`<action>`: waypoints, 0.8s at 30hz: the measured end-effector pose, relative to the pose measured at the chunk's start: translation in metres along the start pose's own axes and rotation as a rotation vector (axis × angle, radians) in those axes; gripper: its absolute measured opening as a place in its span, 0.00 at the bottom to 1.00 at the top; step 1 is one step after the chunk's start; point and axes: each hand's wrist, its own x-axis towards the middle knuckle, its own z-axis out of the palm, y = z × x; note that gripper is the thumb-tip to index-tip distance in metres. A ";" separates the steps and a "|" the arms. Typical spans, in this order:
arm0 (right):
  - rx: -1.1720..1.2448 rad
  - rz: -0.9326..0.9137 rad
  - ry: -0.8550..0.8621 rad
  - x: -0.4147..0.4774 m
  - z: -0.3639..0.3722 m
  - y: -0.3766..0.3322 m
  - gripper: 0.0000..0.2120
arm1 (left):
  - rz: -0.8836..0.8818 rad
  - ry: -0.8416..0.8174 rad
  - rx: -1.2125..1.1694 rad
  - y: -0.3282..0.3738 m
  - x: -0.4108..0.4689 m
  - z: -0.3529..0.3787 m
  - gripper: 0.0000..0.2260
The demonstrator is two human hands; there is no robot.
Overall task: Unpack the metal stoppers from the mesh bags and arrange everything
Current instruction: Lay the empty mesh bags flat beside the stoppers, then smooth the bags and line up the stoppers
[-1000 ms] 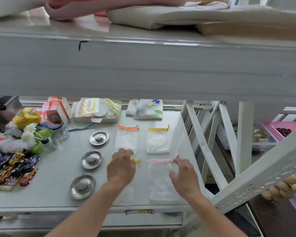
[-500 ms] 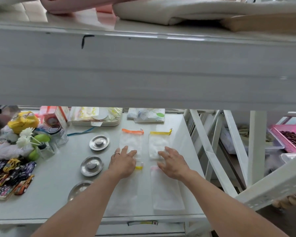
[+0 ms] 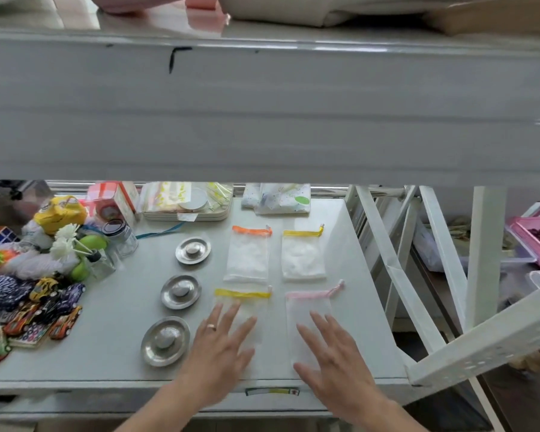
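Three round metal stoppers lie in a column on the grey shelf point(image 3: 113, 310): far point(image 3: 193, 251), middle point(image 3: 181, 291) and near point(image 3: 166, 341). To their right lie several flat white mesh bags in a grid: an orange-topped bag point(image 3: 248, 255), a yellow-topped bag point(image 3: 302, 252), a second yellow-topped bag point(image 3: 247, 302) and a pink-topped bag point(image 3: 309, 310). My left hand point(image 3: 220, 347) rests flat, fingers spread, on the near yellow-topped bag. My right hand point(image 3: 334, 357) lies flat on the pink-topped bag. Neither hand holds anything.
Toy cars point(image 3: 41, 313), a glass jar point(image 3: 122, 236), white flowers point(image 3: 67, 241) and a yellow pouch point(image 3: 60, 213) crowd the shelf's left side. A tray of packets point(image 3: 187, 205) and a napkin pack point(image 3: 281, 199) stand at the back. An upper shelf point(image 3: 262, 113) hangs overhead. Pink basket point(image 3: 536, 241) at right.
Both hands have slid back toward me, from the far ends of the two near bags down along them. The bags now lie flat and their coloured tops show.
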 end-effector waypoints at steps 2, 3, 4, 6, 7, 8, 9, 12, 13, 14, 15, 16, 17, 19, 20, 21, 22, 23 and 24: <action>-0.027 0.022 0.005 -0.004 0.011 -0.001 0.31 | -0.012 -0.045 0.033 0.009 -0.007 0.016 0.26; -0.036 0.032 0.017 -0.004 0.013 -0.002 0.31 | -0.023 -0.043 0.035 0.014 -0.007 0.020 0.26; -0.042 0.032 0.030 -0.003 0.014 -0.003 0.30 | -0.037 -0.036 0.033 0.020 -0.006 0.022 0.26; -0.051 0.026 0.028 -0.002 0.015 -0.004 0.30 | -0.058 -0.043 0.020 0.029 -0.003 0.019 0.26; -0.057 0.023 0.014 -0.002 0.015 -0.005 0.30 | -0.065 -0.046 0.015 0.032 -0.002 0.019 0.26; -0.059 0.016 0.009 -0.001 0.014 -0.005 0.31 | -0.065 -0.047 0.012 0.034 0.000 0.020 0.26; -0.058 0.012 0.007 -0.001 0.015 -0.004 0.31 | -0.064 -0.039 0.011 0.035 0.000 0.021 0.26; -0.064 0.011 0.022 -0.001 0.015 -0.004 0.30 | -0.053 -0.008 -0.008 0.031 0.000 0.025 0.27; -0.069 0.012 0.027 -0.001 0.016 -0.004 0.30 | -0.050 -0.024 -0.021 0.030 -0.001 0.025 0.27; -0.072 0.012 0.025 -0.002 0.016 -0.005 0.30 | -0.038 -0.041 -0.016 0.030 -0.003 0.025 0.27; -0.071 0.014 0.011 -0.003 0.016 -0.005 0.30 | -0.029 -0.064 -0.011 0.030 -0.003 0.025 0.27; -0.072 0.018 -0.002 -0.004 0.016 -0.006 0.30 | -0.028 -0.084 -0.014 0.030 -0.002 0.026 0.27; -0.076 0.023 -0.010 -0.004 0.016 -0.006 0.30 | -0.032 -0.088 -0.022 0.030 -0.002 0.027 0.27; -0.092 0.032 0.003 -0.005 0.017 -0.007 0.30 | -0.035 -0.041 -0.012 0.031 -0.002 0.029 0.27; -0.097 0.037 0.019 -0.005 0.017 -0.007 0.31 | -0.030 -0.010 -0.034 0.033 -0.003 0.027 0.27; -0.096 0.045 0.037 -0.006 0.014 -0.009 0.32 | -0.032 -0.001 -0.075 0.033 -0.004 0.020 0.27; -0.085 0.055 0.052 -0.007 0.011 -0.011 0.33 | -0.033 0.002 -0.107 0.031 -0.006 0.011 0.28; -0.069 0.064 0.074 -0.007 0.005 -0.016 0.33 | -0.041 -0.020 -0.147 0.028 -0.007 0.004 0.29; -0.046 0.069 0.099 -0.007 0.000 -0.023 0.34 | -0.048 0.019 -0.199 0.021 -0.007 -0.003 0.30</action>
